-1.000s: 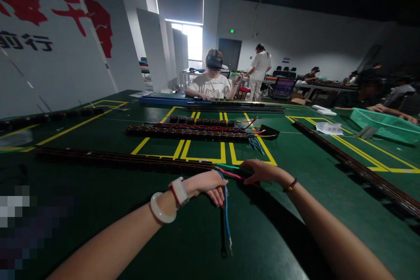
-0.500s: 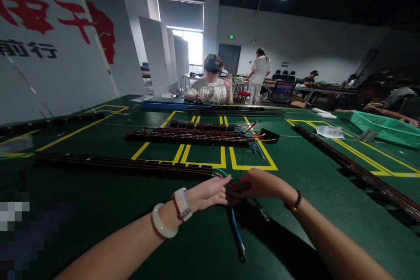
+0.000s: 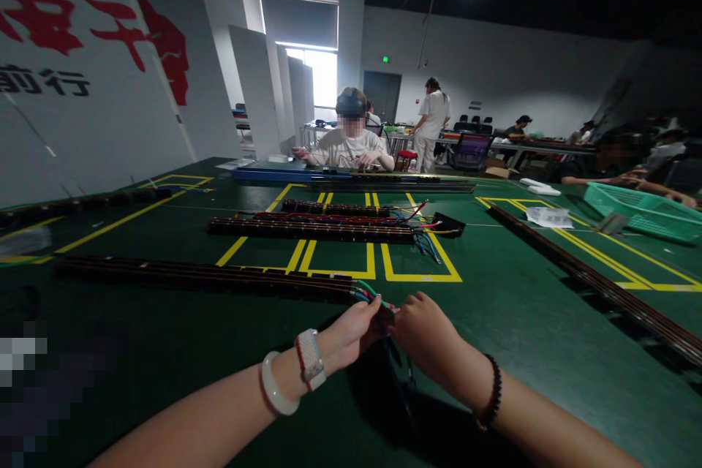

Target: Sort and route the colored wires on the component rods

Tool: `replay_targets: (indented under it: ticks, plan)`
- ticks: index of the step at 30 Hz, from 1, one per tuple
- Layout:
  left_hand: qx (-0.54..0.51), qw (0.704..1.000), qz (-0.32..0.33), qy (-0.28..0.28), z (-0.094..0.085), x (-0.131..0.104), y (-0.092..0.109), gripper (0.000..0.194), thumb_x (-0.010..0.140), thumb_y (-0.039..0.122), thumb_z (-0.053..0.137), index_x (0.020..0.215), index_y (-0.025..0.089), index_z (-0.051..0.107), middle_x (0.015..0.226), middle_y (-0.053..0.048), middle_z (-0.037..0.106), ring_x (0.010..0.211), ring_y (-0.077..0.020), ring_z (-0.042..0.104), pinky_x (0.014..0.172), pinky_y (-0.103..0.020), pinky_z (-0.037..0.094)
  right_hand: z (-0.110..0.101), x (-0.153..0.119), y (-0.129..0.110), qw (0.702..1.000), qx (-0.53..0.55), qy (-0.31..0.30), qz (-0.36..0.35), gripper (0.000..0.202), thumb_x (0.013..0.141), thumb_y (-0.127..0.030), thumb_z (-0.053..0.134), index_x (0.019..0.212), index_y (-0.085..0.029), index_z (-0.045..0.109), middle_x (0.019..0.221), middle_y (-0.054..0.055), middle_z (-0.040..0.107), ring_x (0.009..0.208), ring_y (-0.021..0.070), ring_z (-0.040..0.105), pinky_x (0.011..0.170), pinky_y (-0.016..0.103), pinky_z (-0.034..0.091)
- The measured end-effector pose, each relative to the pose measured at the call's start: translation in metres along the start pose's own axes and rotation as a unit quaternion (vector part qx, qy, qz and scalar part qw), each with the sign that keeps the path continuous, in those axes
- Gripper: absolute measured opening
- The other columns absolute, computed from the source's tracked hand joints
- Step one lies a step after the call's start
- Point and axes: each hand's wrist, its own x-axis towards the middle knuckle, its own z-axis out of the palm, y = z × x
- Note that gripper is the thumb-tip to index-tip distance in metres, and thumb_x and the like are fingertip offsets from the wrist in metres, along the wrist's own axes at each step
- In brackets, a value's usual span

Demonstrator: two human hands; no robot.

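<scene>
A long dark bar (image 3: 219,279) with copper-coloured strips lies across the near part of the table, a bundle of coloured wires (image 3: 366,291) coming out of its right end. My left hand (image 3: 351,333) is closed around these wires, thumb on top. Close against it, my right hand (image 3: 425,329) has its fingers bent in on the same wires; its fingertips are partly hidden. Green, blue and red wires show beside the left thumb. Dark loose wire ends (image 3: 399,373) hang below the hands, in shadow.
Similar bars with wires (image 3: 312,229) lie inside yellow tape outlines beyond my hands. Another long bar (image 3: 586,278) runs along the right. A green basket (image 3: 641,212) and a clear plastic bag (image 3: 548,218) are at the right. Across the table sits a person (image 3: 351,139).
My right hand has moved down and nearer my left, its wrist lower. The hanging wire ends have shifted and darkened into shadow. The person opposite has lowered a raised hand.
</scene>
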Motion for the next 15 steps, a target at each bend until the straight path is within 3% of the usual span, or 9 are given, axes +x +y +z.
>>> replay_targets:
  ticks: [4,9,15]
  plan:
    - [-0.083,0.996,0.001,0.021,0.000,0.002,-0.003,0.022,0.094,0.022,0.044,0.078,0.012,0.056,0.071,-0.004,0.064,0.062,-0.0104,0.060,0.071,-0.025,0.049,-0.013,-0.005,0.011,0.999,0.024,0.006,0.038,0.021,0.087,-0.027,0.058,0.079,-0.014,0.072,0.078,0.015,0.069,0.077,0.0277,0.065,0.068,0.036,0.045]
    - [-0.130,0.991,0.013,0.000,-0.002,0.004,-0.006,0.020,0.092,0.016,0.046,0.079,0.010,0.060,0.080,-0.007,0.067,0.073,-0.0120,0.064,0.083,-0.028,0.050,-0.033,-0.013,0.020,0.995,0.051,0.013,0.082,0.027,0.093,-0.033,0.051,0.087,-0.014,0.069,0.084,0.013,0.070,0.080,0.0253,0.067,0.070,0.033,0.048]
    - [-0.148,0.989,0.021,-0.017,-0.002,0.003,-0.005,0.013,0.090,0.013,0.050,0.085,0.011,0.061,0.087,-0.007,0.069,0.080,-0.0126,0.065,0.094,-0.032,0.047,-0.024,-0.010,0.041,0.991,0.065,-0.022,0.111,0.033,0.090,-0.041,0.053,0.094,-0.011,0.067,0.092,0.016,0.070,0.084,0.0260,0.067,0.067,0.030,0.048]
